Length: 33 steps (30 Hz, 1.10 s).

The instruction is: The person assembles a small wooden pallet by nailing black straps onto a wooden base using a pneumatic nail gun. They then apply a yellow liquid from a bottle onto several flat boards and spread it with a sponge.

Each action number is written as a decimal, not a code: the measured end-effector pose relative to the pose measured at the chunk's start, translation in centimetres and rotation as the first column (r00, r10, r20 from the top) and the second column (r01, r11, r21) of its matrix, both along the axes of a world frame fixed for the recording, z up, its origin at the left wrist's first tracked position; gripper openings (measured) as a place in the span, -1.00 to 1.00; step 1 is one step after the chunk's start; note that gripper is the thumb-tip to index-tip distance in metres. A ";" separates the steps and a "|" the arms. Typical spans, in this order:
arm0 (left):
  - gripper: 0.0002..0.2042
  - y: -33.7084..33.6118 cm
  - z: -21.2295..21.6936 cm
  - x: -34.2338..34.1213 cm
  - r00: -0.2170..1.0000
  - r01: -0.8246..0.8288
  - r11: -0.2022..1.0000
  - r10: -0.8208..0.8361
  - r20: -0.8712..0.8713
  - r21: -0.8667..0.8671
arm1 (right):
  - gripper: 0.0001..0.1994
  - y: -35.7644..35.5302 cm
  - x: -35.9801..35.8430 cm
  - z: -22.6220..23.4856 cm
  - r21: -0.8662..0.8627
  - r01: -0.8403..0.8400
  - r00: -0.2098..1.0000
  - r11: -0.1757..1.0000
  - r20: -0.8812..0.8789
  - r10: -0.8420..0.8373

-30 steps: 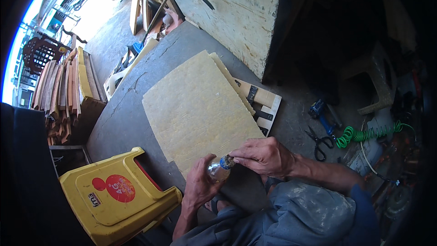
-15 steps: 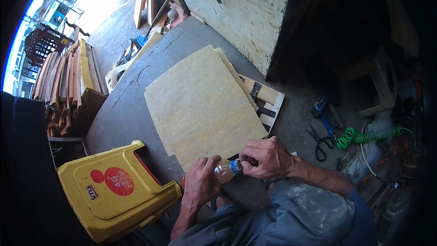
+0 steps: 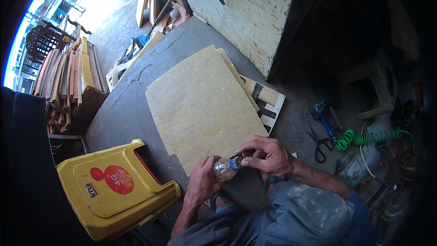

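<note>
My left hand (image 3: 203, 180) is wrapped round a clear plastic bottle (image 3: 223, 169), which lies tilted with its blue-banded neck toward the right. At the mouth of the bottle, my right hand (image 3: 268, 156) has its thumb and forefinger bent round the dark top. Something small and dark shows at those fingertips, too small to name. Beyond both hands lies a large square yellowish sheet (image 3: 202, 105), with another sheet edge under it. A pale wooden frame with black straps (image 3: 268, 102) sticks out beneath the sheets on the right.
A yellow plastic stool (image 3: 114, 189) stands at the near left. Stacked wood strips (image 3: 61, 79) are behind it. Black scissors (image 3: 322, 146), a blue air tool (image 3: 322, 114) and a green coiled hose (image 3: 364, 137) lie to the right. A worn white panel (image 3: 246, 13) rises at the back.
My right hand's fingers have loosened and lifted slightly at the bottle's mouth, showing more of its dark top. My left hand still grips the bottle.
</note>
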<state>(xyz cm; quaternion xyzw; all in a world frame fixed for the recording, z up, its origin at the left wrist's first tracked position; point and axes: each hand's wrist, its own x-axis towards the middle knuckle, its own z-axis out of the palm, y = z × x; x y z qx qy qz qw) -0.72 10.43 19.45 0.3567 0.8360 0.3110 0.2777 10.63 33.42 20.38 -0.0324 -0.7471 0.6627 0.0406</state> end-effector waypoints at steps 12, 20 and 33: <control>-0.47 1.2 0.7 0.3 0.989 -0.064 0.998 0.067 -0.132 0.027 | -0.85 -1.7 -0.3 -1.1 0.236 0.220 0.973 0.946 -0.127 -0.194; -0.57 1.0 0.1 0.4 0.968 -0.163 0.985 0.149 -0.202 -0.056 | -0.81 -2.2 0.7 -0.3 -0.108 -0.025 0.954 0.994 0.296 0.056; -0.67 2.1 0.3 -0.5 0.927 -0.218 0.962 0.258 -0.272 0.166 | -0.76 -1.0 1.5 3.1 -0.658 0.014 0.914 0.753 0.313 0.258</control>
